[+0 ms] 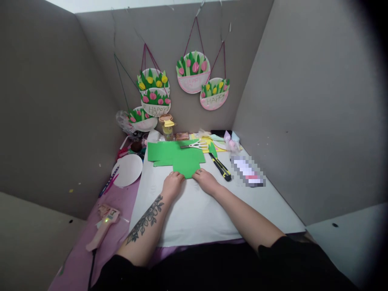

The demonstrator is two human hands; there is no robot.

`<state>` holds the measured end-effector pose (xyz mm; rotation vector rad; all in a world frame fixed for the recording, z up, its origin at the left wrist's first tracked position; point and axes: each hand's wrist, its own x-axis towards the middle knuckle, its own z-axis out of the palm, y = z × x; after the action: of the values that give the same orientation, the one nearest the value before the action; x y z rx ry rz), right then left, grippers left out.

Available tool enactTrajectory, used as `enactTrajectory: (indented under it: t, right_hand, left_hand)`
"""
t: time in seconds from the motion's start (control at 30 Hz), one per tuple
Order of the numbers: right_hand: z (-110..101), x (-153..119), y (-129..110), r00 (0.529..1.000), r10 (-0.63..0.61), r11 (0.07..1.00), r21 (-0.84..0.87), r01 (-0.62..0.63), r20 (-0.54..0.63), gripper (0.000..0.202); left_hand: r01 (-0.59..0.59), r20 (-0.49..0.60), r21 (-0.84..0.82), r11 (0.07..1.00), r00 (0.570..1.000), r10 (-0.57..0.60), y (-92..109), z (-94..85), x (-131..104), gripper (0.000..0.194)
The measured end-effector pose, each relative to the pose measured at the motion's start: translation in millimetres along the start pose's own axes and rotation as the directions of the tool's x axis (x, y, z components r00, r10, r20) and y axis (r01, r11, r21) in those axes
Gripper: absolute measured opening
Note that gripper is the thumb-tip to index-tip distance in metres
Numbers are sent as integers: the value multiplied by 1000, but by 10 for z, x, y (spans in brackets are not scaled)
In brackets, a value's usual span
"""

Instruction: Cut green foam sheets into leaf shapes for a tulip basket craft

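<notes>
A small piece of green paper [185, 166] lies at the near side of larger green sheets [162, 150] on the white work surface. Its left lower edge is pinched by my left hand [174, 184], fingers curled in. My right hand [206, 180] grips the right lower corner of the same piece in a like way. Scissors with white handles [198, 144] rest on the big green sheets. Right of them are a cut green paper leaf [212, 150] and a black and yellow utility knife [220, 167].
A pink glue gun [104, 228] with a cord and a white paper plate [129, 169] lie on the left. A blurred-out phone [248, 171] is at right. A cup [167, 129] stands at the back. Paper-plate flower baskets [194, 83] hang on the grey wall.
</notes>
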<state>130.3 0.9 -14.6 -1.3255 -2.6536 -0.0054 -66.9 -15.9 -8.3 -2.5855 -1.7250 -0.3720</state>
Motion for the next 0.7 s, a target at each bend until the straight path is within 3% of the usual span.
enactTrajectory:
  t: [0.13,0.4,0.7]
  right_hand:
    - [25,7,-11,998,45,998,48,-42,-47,21]
    - [21,31,-26,994,102,991,87,-99,-34,20]
    - [-12,34,-18,987,158,981,114,-159,17,20]
  left_hand:
    - [18,23,59,998,1000,-19,28,-16,24,24]
    - [37,36,47,998,999,-39,30,13,-1,23]
    - [177,115,71,982,976,-185,39,-71,-23,26]
